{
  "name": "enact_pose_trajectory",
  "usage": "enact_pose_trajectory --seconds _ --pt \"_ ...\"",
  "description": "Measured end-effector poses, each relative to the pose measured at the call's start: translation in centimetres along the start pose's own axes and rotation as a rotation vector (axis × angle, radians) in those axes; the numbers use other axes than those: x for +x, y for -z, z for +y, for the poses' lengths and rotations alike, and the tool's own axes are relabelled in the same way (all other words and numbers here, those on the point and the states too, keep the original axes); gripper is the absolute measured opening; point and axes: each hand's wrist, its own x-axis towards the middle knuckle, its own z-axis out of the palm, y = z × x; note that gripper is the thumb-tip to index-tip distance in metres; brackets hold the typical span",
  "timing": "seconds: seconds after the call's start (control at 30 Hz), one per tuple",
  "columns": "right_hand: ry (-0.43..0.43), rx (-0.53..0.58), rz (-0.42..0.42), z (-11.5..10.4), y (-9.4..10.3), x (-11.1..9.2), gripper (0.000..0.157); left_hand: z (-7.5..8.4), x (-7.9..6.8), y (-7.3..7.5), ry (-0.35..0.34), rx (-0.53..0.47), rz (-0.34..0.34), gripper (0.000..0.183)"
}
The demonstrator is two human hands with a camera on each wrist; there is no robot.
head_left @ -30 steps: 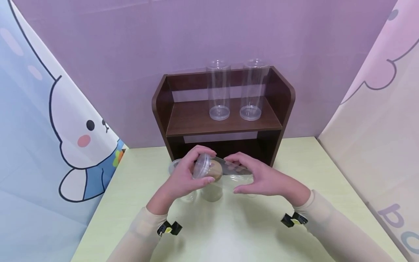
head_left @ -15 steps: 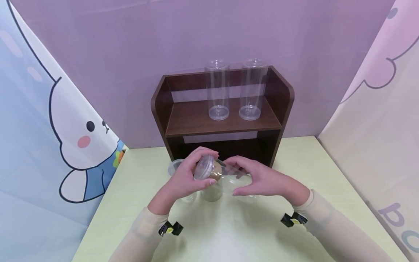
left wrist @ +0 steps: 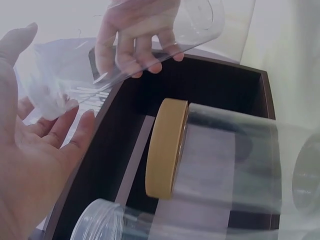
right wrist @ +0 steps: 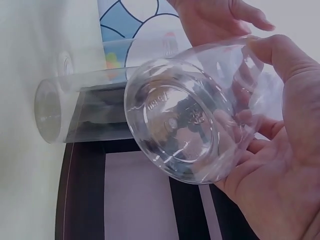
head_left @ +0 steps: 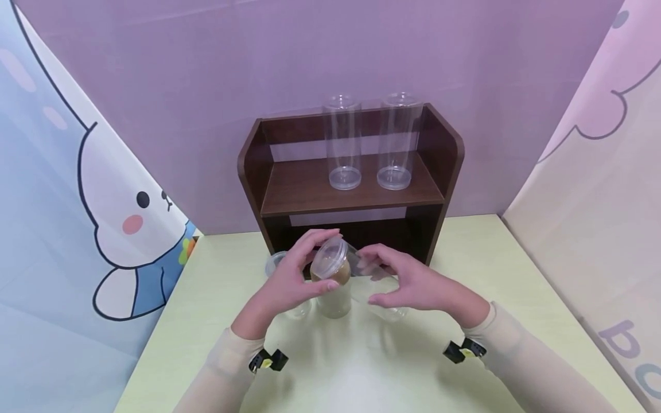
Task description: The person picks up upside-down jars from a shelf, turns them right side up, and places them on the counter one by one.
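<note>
A clear plastic jar [head_left: 374, 287] is tilted between both hands above the table, its ridged clear lid [head_left: 330, 257] at the upper left and its base lower right. My left hand [head_left: 291, 275] curves round the lid end, thumb below and fingers above. My right hand [head_left: 413, 280] grips the jar's body toward the base; the round base [right wrist: 175, 125] faces the right wrist camera. Under the lid end stands a clear jar with a tan lid [left wrist: 167, 150], partly hidden in the head view. A second standing jar has a clear lid [left wrist: 97, 222], half behind my left hand.
A dark brown two-level shelf [head_left: 351, 201] stands at the back of the pale table [head_left: 217, 321]. On its upper level are two tall clear jars, a left one [head_left: 344, 143] and a right one [head_left: 397, 143]. Printed cloth walls [head_left: 129, 229] and a purple backdrop [head_left: 206, 115] surround the table.
The held jar's lid end has shifted slightly right and up, and the jar now slants more steeply. Both hands keep nearly the same places. The jars on the shelf have not moved.
</note>
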Motion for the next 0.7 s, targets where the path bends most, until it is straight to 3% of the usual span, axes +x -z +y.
enact_pose_trajectory --seconds 0.37,0.53,0.7 --pt "0.004 -0.014 0.086 0.7 -0.2 -1.0 0.081 -0.6 -0.5 1.5 -0.017 0.065 0.028 0.079" --pt "-0.055 -0.016 0.132 1.2 -0.3 -1.8 0.086 -0.6 -1.0 2.7 -0.022 0.173 0.030 0.072" --pt "-0.023 0.044 0.165 2.4 -0.8 -2.3 0.084 -1.0 -2.0 4.3 0.039 0.310 0.040 0.068"
